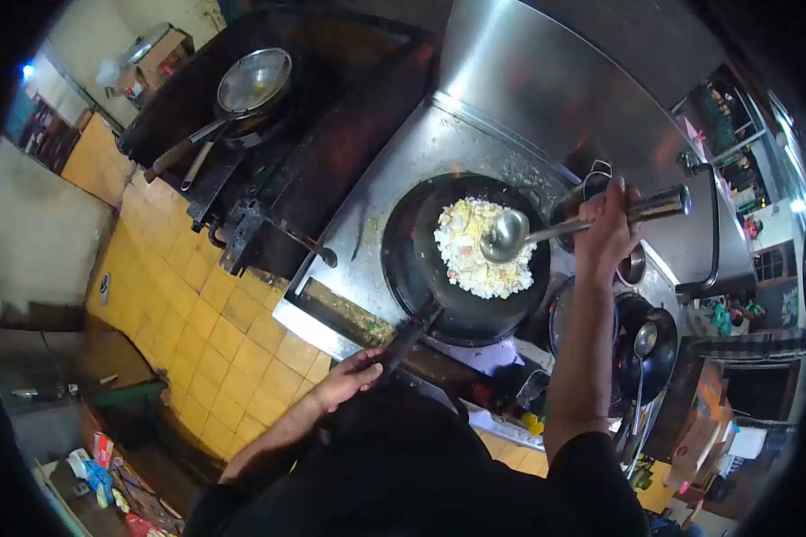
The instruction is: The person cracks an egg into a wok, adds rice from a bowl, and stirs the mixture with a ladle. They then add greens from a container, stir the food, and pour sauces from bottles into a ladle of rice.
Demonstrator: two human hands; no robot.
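- White fried rice (497, 279), loose and grainy with yellow and reddish bits, lay in one black wok (475, 324) on the stove (367, 255).
- The right hand (611, 222) gripped one steel ladle (504, 237), its bowl over the rice.
- The left hand (349, 380) clasped the wok's handle.
- One mesh strainer (256, 79) lay farther left.

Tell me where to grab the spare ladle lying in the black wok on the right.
Grip the ladle's long handle near its outer end, coming from your own side. The bowl rests inside the wok, while the slim handle runs out over the near rim towards you, so that end looks easiest to grasp.
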